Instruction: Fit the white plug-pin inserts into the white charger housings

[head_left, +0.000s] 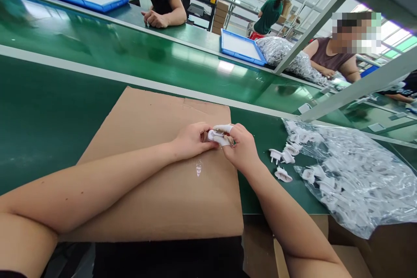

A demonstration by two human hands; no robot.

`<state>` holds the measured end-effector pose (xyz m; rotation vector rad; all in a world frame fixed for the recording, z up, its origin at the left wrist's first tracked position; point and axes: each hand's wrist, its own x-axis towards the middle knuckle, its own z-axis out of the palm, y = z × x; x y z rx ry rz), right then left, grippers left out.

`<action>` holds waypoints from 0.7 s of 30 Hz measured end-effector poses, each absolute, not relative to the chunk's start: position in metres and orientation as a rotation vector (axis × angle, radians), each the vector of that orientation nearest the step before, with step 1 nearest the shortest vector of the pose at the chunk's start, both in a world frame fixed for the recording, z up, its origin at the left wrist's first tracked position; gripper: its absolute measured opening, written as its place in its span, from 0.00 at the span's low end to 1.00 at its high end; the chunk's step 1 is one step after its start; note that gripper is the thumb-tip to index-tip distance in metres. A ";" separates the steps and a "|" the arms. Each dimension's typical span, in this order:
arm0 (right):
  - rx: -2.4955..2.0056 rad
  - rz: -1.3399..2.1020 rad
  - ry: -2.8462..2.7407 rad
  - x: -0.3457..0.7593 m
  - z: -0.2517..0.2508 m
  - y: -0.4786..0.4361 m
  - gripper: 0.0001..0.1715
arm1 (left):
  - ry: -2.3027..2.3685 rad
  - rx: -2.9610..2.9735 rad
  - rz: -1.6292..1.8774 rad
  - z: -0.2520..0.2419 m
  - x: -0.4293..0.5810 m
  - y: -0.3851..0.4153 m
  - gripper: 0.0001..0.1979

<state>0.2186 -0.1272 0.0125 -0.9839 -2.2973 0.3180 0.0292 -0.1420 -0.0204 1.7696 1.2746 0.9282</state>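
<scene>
Over a flat cardboard sheet (208, 208), a small white plastic plug part (212, 135) is held between my two hands. My left hand (191, 140) pinches it from the left with thumb and fingers. From the other side my right hand (243, 144) closes on it, with white covers on the thumb and a fingertip. Those fingers partly hide the part, so its exact shape is unclear. To the right of my right hand lie several loose white plug parts (283, 174), some with pins showing. Beside them spreads a clear plastic bag (371, 178) full of similar white parts.
Beyond a pale rail (146, 80) runs a shiny green conveyor belt (156, 56) carrying small white pieces at right. Blue trays (243, 47) stand on its far side. Co-workers sit opposite, one with a hand (156, 19) on the far edge. A slanted metal post (312, 30) rises at right.
</scene>
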 end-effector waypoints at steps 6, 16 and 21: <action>-1.130 0.322 -2.340 0.215 0.018 -0.124 0.14 | 1.500 2.176 0.788 -0.019 0.034 -0.151 0.14; -1.026 0.588 -2.014 0.213 -0.008 -0.124 0.16 | 1.724 2.320 0.553 -0.016 0.042 -0.154 0.14; -1.141 0.522 -2.038 0.212 -0.006 -0.137 0.23 | 1.647 2.238 0.691 -0.019 0.035 -0.154 0.15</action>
